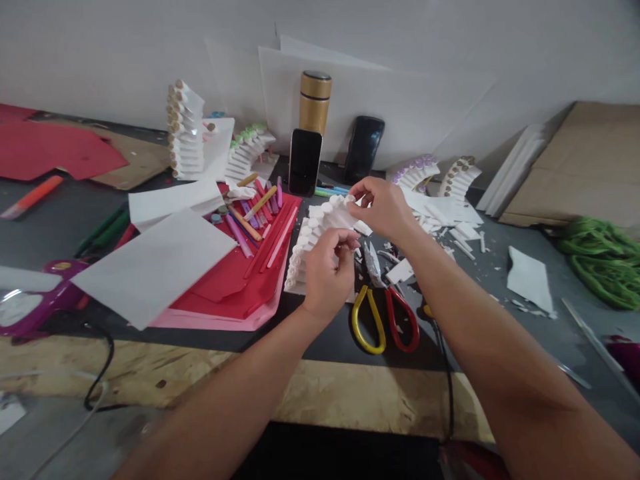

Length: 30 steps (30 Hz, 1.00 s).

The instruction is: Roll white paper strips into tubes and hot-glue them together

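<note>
With our right hand [379, 205] we pinch the far end of the curved white model [303, 241], perhaps to steady it on the dark table [530, 232]. Our left hand [330, 270] curls its fingers narrowly against or before it; we cannot tell whether they hold anything. Scissors [373, 268] lie nearby, seemingly for easy reach.

Bare arms all the way here, left forearm [250, 383] and right forearm [475, 327] both uncovered out to the edge of view. They look pretty smooth and taper down to bare wrists [303, 313]. Left hand [330, 272] and right hand [384, 208] are bare too, with slim fingers [340, 235].
</note>
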{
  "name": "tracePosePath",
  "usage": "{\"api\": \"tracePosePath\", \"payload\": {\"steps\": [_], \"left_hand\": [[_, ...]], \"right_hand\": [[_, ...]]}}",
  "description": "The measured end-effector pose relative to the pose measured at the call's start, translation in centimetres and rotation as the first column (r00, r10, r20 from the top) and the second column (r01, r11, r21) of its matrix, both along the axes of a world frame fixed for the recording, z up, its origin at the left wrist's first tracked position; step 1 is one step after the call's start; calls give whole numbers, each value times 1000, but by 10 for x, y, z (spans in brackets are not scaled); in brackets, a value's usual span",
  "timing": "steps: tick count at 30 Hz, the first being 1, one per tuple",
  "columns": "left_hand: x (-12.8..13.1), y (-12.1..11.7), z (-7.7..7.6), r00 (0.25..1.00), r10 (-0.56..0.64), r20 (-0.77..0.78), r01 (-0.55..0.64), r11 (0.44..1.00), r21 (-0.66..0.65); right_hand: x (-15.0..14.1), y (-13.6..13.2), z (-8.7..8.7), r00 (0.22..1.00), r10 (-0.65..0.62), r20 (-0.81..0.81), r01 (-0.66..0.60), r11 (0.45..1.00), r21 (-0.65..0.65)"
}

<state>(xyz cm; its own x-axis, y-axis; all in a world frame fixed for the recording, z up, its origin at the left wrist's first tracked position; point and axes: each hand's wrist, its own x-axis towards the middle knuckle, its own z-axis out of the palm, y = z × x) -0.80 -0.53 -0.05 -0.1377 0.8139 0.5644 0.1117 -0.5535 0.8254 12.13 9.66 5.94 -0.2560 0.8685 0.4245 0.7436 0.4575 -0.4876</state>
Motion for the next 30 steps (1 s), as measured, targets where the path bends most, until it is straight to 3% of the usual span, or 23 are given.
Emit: {"api": "tracePosePath", "payload": {"steps": [30], "left_hand": [[0,2,-2,1000,-8,-8,8,1000,-15]], "right_hand": [[-1,3,-7,998,20,51,-22,999,46]]}}
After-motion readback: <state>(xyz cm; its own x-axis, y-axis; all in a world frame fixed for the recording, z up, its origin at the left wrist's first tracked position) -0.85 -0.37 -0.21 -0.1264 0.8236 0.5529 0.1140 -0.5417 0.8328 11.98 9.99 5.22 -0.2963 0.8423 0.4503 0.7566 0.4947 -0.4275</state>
